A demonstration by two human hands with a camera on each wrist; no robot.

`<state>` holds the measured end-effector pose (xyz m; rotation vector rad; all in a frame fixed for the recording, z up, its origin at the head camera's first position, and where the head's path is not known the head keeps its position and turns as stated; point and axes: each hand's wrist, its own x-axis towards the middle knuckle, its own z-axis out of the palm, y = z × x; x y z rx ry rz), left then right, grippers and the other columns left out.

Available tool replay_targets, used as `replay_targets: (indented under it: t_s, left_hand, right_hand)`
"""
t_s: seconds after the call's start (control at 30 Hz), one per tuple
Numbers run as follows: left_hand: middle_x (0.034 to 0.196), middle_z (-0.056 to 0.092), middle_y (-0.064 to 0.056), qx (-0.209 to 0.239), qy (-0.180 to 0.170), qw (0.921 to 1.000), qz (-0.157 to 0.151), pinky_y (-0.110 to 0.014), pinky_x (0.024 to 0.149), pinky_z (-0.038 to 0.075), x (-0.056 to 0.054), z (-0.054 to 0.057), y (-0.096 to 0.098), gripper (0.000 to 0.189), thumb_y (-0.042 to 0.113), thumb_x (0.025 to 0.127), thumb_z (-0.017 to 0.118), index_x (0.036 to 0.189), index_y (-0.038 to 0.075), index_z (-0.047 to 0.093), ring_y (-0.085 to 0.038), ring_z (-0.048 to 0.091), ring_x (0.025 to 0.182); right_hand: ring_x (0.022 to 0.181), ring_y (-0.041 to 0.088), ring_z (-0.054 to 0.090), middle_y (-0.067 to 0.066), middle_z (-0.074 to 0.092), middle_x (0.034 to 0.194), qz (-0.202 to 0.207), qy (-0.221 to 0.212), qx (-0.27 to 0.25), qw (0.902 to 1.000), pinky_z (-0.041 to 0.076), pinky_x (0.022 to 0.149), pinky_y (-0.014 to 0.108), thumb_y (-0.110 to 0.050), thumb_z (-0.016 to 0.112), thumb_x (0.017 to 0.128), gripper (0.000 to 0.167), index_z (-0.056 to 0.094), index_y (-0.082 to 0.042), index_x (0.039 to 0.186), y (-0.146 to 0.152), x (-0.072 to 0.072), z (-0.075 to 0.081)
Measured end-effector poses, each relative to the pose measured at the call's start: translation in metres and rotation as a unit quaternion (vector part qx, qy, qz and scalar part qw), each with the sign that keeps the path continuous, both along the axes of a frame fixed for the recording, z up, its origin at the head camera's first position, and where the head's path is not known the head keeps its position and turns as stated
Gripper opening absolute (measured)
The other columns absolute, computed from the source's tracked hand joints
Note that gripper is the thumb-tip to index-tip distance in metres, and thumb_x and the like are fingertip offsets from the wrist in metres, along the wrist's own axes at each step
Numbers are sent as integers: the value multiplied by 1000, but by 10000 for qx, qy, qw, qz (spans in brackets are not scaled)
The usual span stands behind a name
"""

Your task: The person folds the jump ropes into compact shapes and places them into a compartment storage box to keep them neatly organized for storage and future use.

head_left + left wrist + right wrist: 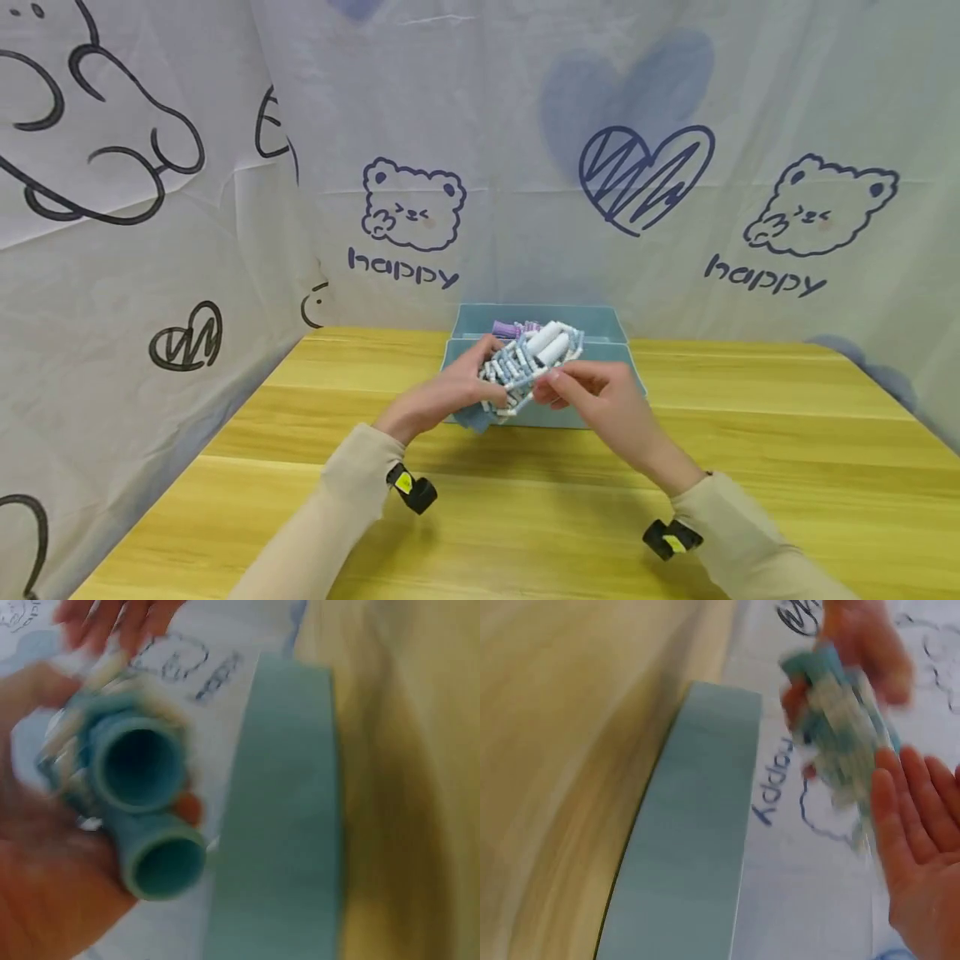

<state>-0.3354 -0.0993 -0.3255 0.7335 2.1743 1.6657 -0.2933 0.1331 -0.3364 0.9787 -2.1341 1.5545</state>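
Observation:
In the head view my left hand [465,385] grips a coiled beaded jump rope [517,367] in blue and white segments, held above the box's front wall. Two white tubular parts, apparently its handles [551,343], lie on top of the bundle. Close to the left wrist camera, two hollow blue tube ends [139,769] point out of the left palm. My right hand [600,400] is at the bundle's right edge. In the right wrist view its fingers [919,802] are fairly straight, fingertips right by the beads. Both wrist views are blurred.
A light blue open box [585,417] stands on the wooden table [480,517] near its back edge. Inside lies a purple beaded bundle [506,330], partly hidden by the held rope. A printed white cloth [525,250] hangs behind and along the left side.

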Motion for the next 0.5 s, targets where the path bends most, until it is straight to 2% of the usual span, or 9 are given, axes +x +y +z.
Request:
replay_targets:
  t_s: [0.07, 0.13, 0.2, 0.3, 0.37, 0.43, 0.5]
  left_hand:
    - [116, 50, -16, -721, 330, 9967, -175, -37, 63, 55, 0, 6, -11, 60, 9, 74, 68, 127, 16, 42, -27, 60, 84]
    - [116, 51, -14, -1303, 533, 9896, -282, -37, 62, 55, 0, 10, -20, 62, 7, 73, 71, 128, 19, 45, -28, 59, 86]
    - [115, 53, -9, -1883, 703, 9789, -381, -36, 66, 54, 0, 13, -26, 65, 8, 73, 75, 131, 22, 49, -26, 57, 90]
    - [115, 56, -1, -2550, 847, 9602, -764, -35, 73, 53, 1, 12, -28, 69, 9, 73, 79, 135, 24, 53, -23, 55, 96]
    - [117, 56, 4, -2804, 900, 9502, -1020, -35, 79, 51, 1, 9, -27, 73, 10, 73, 81, 139, 25, 53, -21, 54, 99]
    - [120, 56, 5, -2883, 919, 9457, -1188, -36, 81, 50, 2, 6, -23, 76, 10, 72, 81, 141, 23, 52, -20, 54, 100]
    - [127, 54, 7, -2953, 967, 9426, -1225, -37, 86, 49, 2, 5, -21, 78, 10, 72, 82, 143, 23, 51, -18, 53, 104]
  right_hand:
    - [86, 23, 69, 7, 72, 94, -263, -449, 38, 9986, 57, 77, 35, -18, 58, 101, 22, 73, -3, 101, 7, -5, 5]
    - [89, 24, 67, 7, 71, 100, -773, -564, 383, 9947, 56, 76, 37, -26, 56, 102, 26, 73, -6, 105, 15, -12, 7]
    - [100, 27, 63, 8, 68, 114, -1280, -621, 916, 9856, 53, 80, 42, -34, 54, 102, 32, 69, -10, 118, 25, -21, 6]
    - [121, 37, 52, 15, 55, 136, -1873, -485, 1906, 9624, 45, 93, 54, -38, 49, 103, 44, 57, -10, 136, 39, -43, 0]
    - [132, 42, 41, 21, 45, 145, -2092, -302, 2458, 9460, 33, 105, 58, -36, 48, 104, 52, 46, -3, 143, 48, -63, -6]
    - [137, 45, 31, 27, 36, 149, -2251, -147, 2955, 9283, 24, 111, 58, -36, 46, 104, 59, 38, 4, 146, 56, -83, -13]
    - [140, 46, 25, 30, 30, 151, -2323, -141, 3379, 9119, 18, 113, 57, -37, 45, 105, 64, 32, 9, 148, 62, -101, -19]
